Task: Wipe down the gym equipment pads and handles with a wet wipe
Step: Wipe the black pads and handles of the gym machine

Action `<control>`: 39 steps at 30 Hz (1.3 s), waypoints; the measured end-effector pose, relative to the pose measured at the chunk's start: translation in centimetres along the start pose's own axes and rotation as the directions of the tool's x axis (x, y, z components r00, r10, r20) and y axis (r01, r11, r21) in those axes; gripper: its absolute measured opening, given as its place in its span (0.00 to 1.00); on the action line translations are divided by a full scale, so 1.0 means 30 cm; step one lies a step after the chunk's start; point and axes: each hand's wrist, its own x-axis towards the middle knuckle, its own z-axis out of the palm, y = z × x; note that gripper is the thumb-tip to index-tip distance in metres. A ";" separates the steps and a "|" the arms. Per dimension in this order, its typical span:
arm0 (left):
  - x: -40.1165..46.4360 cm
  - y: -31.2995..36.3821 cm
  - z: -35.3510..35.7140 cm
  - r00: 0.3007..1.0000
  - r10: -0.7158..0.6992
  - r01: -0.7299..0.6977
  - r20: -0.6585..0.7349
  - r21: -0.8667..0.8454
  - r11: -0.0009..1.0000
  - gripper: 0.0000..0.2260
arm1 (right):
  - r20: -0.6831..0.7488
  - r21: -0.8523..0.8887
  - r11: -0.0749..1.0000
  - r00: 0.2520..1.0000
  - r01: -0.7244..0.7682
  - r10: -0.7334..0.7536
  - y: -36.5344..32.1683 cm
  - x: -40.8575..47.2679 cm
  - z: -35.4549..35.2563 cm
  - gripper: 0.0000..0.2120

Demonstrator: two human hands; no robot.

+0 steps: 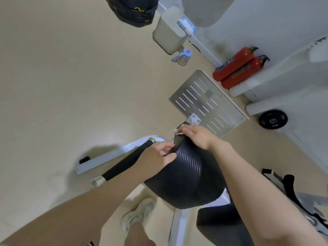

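Floor [62,86]: beige, fills most of the view; everything below is placed relative to the black pad.
Pad [188,176]: black, carbon-weave texture, rounded, centre-low in the view, on a white machine frame [179,226]. Both hands sit at its far end.
Metal plate [207,102]: slotted, flat on the floor, beyond the pad and to its right.
Bin [168,36]: pale, lidded, far beyond the pad by the wall, with a blue-and-white wipe pack [186,25] on its lid edge.
Extinguishers [237,68]: two red cylinders lying side by side, beyond the pad on the right, just past the metal plate.
Handle [127,160]: black foam bar, just left of the pad, running diagonally; left hand and forearm cross over its upper part.
Weight plate [273,119]: black disc on the floor, right of the pad, well apart.
Shoe [138,213]: pale sneaker on the floor just below-left of the pad.
Bottle [183,56]: small, clear, blue-capped, on the floor near the bin's base.
Left hand [158,153]: on the pad's far-left edge, fingers curled and pinched on the pad edge; nothing else seen in it.
Right hand [197,134]: at the pad's far tip, fingers closed on the wipe.
Wet wipe [177,132]: small white bit showing at the right hand's fingertips, against the pad's far tip; most of it hidden.
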 end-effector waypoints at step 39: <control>0.167 0.105 0.041 0.963 -0.270 0.269 0.003 0.043 0.962 0.25 | 0.090 0.090 0.817 0.813 0.569 -0.576 0.254 0.208 0.003 0.28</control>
